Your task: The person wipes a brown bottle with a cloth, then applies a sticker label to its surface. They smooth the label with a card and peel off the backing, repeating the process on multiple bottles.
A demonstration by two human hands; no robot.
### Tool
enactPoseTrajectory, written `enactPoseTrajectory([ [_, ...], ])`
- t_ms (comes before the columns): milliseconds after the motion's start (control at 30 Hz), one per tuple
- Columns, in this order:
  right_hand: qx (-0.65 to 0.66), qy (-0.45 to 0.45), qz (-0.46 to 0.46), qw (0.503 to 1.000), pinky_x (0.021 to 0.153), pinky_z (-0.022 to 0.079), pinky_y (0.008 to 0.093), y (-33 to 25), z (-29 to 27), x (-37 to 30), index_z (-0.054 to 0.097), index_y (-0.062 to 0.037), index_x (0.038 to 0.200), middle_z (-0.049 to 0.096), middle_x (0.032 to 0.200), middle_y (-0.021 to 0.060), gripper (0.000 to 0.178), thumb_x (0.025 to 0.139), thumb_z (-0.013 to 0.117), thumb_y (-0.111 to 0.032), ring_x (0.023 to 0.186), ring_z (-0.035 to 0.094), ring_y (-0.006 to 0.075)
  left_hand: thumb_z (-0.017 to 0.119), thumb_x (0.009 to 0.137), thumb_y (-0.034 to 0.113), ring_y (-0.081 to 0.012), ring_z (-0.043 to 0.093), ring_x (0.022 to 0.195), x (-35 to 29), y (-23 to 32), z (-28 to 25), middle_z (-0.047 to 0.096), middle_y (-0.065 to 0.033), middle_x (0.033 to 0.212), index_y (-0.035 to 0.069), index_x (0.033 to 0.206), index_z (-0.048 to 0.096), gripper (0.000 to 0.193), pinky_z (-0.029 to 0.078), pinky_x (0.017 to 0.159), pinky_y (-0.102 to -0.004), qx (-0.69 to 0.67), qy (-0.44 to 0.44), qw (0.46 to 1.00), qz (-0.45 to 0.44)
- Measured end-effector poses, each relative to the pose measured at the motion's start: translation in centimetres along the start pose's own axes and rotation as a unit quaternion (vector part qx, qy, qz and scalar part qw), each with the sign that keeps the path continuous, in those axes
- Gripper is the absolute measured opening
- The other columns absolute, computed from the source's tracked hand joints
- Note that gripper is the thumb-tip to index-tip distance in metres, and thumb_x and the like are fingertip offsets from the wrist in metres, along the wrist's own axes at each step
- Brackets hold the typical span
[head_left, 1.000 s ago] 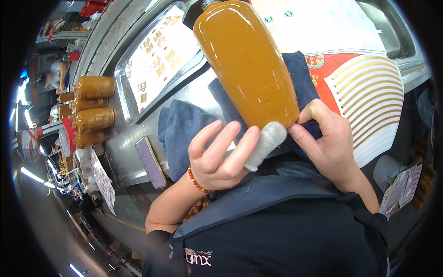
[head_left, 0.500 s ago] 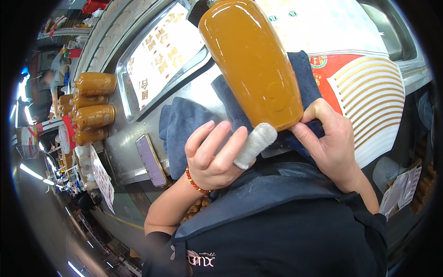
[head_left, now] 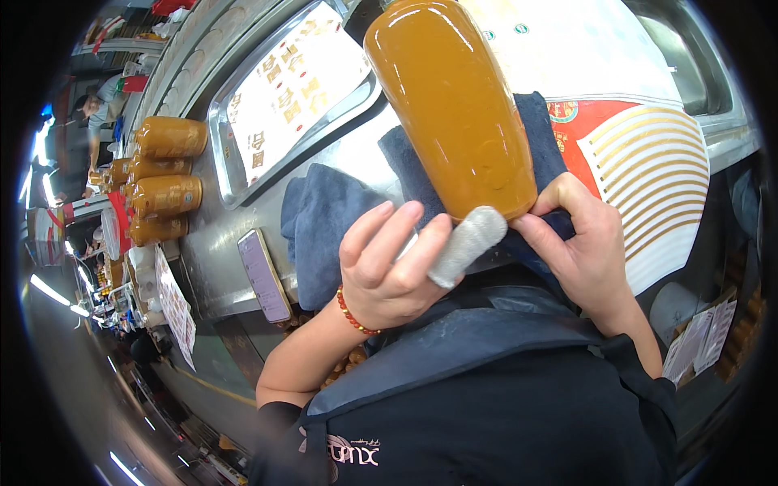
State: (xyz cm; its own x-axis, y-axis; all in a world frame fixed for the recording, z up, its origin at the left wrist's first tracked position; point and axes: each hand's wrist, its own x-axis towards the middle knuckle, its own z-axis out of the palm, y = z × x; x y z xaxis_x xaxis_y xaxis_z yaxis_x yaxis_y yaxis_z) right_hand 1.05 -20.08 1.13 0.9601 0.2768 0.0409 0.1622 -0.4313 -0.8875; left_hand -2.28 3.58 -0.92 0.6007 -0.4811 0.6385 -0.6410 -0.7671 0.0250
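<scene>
A large glossy amber-brown bottle [head_left: 458, 113] lies slanting on a folded dark blue towel [head_left: 541, 130], its base toward me and its neck cut off by the upper edge. My right hand [head_left: 579, 243] pinches with thumb and forefinger at the right of the bottle's base. My left hand [head_left: 389, 267] is at the base's left side, bare fingers raised and apart. A grey-white cloth cover [head_left: 468, 247] sits on one of its fingers, its tip against the base. That hand's thumb is hidden.
At the left stand several amber-brown bottles [head_left: 166, 194]. A metal tray [head_left: 231, 182] carries a sheet of gold decals [head_left: 292, 89]. Nearer lie a blue towel [head_left: 324, 227] and a phone [head_left: 263, 275]. A gold-striped white sheet [head_left: 648, 178] is at right, a sink [head_left: 689, 73] beyond. Another person [head_left: 101, 109] is far left.
My left hand has moved slightly right, its covered finger sliding along the bottle's base. My right hand keeps its pinch. The bottle appears slightly further right and up in the picture.
</scene>
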Motion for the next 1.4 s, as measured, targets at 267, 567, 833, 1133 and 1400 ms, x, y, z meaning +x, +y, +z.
enactPoseTrajectory([
  [267,0.033,0.074,0.024,0.996,0.073,0.05,0.0266,0.5,-2.8,-0.9,0.062,-0.0001,0.107,0.064,0.091,0.0068,0.023,0.089,0.075,-0.005,0.082,0.062,0.0154,0.085,0.076,0.029,-0.0351,0.046,0.127,0.8,0.8,-0.1,0.048,-0.017,0.142,-0.003,0.129,0.064,0.066,0.039,0.108,-0.0455,-0.12,-0.014,0.975,-0.186],
  [567,-0.209,0.07,-0.355,0.908,0.069,0.049,0.0309,-1.9,-2.5,0.1,0.074,-0.0039,0.098,0.071,0.093,0.0062,0.031,0.07,0.071,-0.014,0.079,0.062,0.0192,0.086,0.071,0.015,-0.0427,0.04,0.144,3.3,1.1,2.6,0.036,-0.0259,0.159,-0.005,0.147,0.048,0.088,0.035,0.117,-0.0462,-0.206,0.033,0.954,-0.216],
  [833,-0.263,0.078,-0.375,0.886,0.069,0.049,0.0299,-2.0,-2.1,0.2,0.077,-0.0064,0.093,0.072,0.094,0.0032,0.029,0.069,0.07,-0.021,0.081,0.06,0.0177,0.085,0.068,0.009,-0.0405,0.043,0.143,3.5,0.9,2.6,0.04,-0.0247,0.157,-0.006,0.144,0.052,0.083,0.037,0.116,-0.0443,-0.195,0.038,0.957,-0.21],
  [1133,-0.242,0.035,-0.332,0.911,0.073,0.049,0.0334,-2.9,-1.9,-0.6,0.077,-0.005,0.095,0.073,0.096,0.0072,0.029,0.068,0.069,-0.009,0.082,0.061,0.0231,0.09,0.072,0.021,-0.0457,0.038,0.145,2.3,0.4,3.6,0.037,-0.0306,0.157,-0.006,0.156,0.03,0.107,0.036,0.118,-0.0441,-0.225,0.011,0.934,-0.277],
  [1400,-0.271,0.021,-0.369,0.889,0.071,0.045,0.0308,-3.6,-2.1,0.5,0.079,-0.0076,0.098,0.071,0.101,0.0032,0.033,0.067,0.071,-0.016,0.079,0.055,0.0192,0.092,0.068,0.018,-0.0406,0.045,0.141,3.4,-0.2,2.2,0.04,-0.0255,0.157,-0.002,0.156,0.035,0.106,0.036,0.116,-0.0448,-0.178,0.037,0.967,-0.18],
])
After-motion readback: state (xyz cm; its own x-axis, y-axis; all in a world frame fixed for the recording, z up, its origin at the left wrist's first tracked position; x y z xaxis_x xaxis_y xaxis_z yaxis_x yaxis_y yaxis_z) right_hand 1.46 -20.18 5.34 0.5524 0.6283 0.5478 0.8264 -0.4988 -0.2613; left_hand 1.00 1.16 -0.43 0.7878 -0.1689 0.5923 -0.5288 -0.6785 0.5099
